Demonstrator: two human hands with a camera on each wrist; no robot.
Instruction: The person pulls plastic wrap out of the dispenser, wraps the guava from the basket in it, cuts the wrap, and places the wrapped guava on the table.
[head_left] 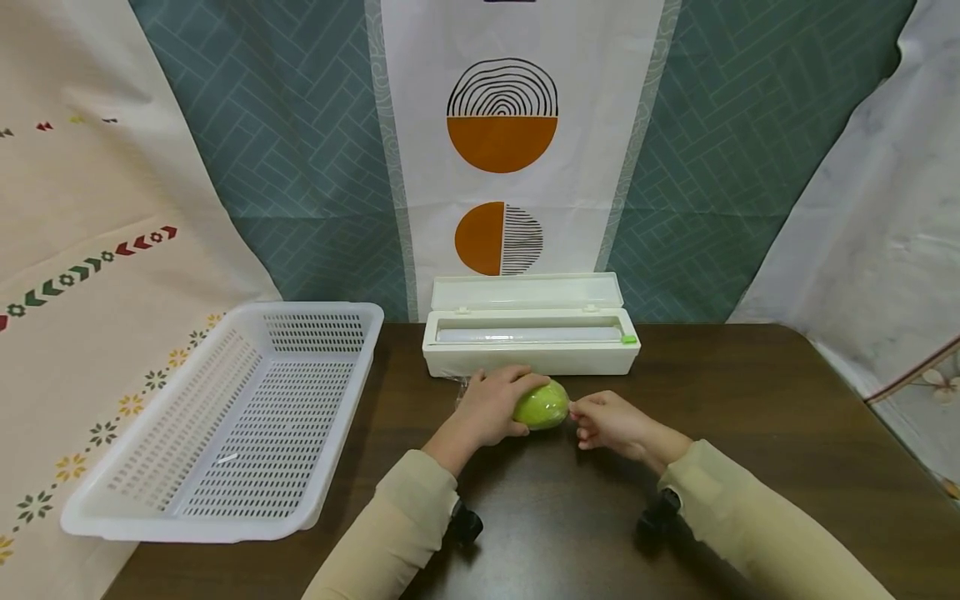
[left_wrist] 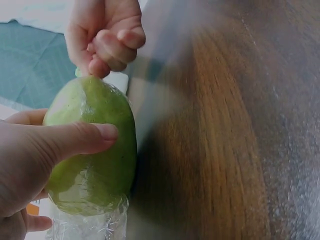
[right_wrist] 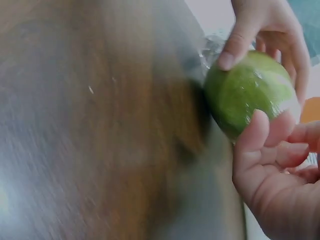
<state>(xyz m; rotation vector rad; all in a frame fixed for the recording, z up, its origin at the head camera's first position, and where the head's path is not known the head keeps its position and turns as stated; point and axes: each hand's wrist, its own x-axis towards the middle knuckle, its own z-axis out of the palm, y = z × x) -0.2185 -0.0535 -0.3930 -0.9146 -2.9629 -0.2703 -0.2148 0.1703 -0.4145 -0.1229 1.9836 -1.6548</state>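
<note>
An oval green fruit (head_left: pixel 542 406) wrapped in clear cling film is held in my left hand (head_left: pixel 491 406), just above the dark table. In the left wrist view, the left thumb lies across the fruit (left_wrist: pixel 95 170), with fingers around its far side. Loose, crumpled cling film (left_wrist: pixel 95 227) bunches out from the end nearest the left palm. At the opposite tip, my right hand (head_left: pixel 611 425) pinches the film between thumb and forefinger, the other fingers curled. The right wrist view shows the right hand (right_wrist: pixel 280 185) partly covering the fruit's lower end.
Behind the hands stands a white cling film box (head_left: pixel 532 360), lid up, with a roll (head_left: pixel 528 335) inside and a green slider at its right end. A white perforated basket (head_left: pixel 348 417) sits at the left, a small white strip (head_left: pixel 227 458) in it. Patterned cloth hangs behind.
</note>
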